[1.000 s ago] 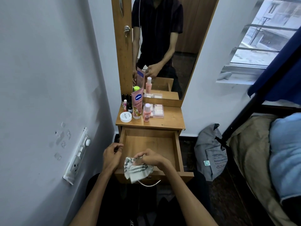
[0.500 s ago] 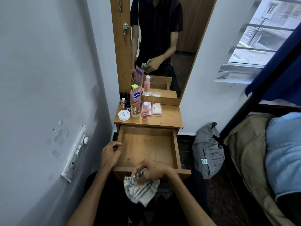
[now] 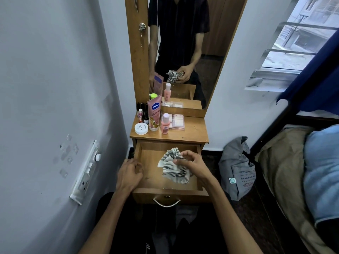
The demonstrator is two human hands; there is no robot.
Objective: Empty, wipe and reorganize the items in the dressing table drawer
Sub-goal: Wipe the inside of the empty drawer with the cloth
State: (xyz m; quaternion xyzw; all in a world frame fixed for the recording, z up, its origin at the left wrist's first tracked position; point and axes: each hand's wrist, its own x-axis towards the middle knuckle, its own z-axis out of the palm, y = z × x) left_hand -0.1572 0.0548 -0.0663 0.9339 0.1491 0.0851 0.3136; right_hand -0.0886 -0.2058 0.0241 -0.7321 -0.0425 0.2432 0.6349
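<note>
the open wooden dressing-table drawer [image 3: 152, 167], emptied, lies directly beneath the right hand [image 3: 194, 164], whose fingers [image 3: 178, 160] bunch a striped grey-and-white cloth [image 3: 174, 166] above its floor, while the left hand [image 3: 129, 174], fingers curled, rests on its left wall.

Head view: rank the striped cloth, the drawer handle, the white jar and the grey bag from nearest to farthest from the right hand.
1. Cloth: gripped by the right hand, over the drawer.
2. Drawer handle: below the hand, on the drawer front.
3. White jar: on the tabletop, far left.
4. Grey bag: on the floor, to the right; too close to the jar to rank firmly.
</note>
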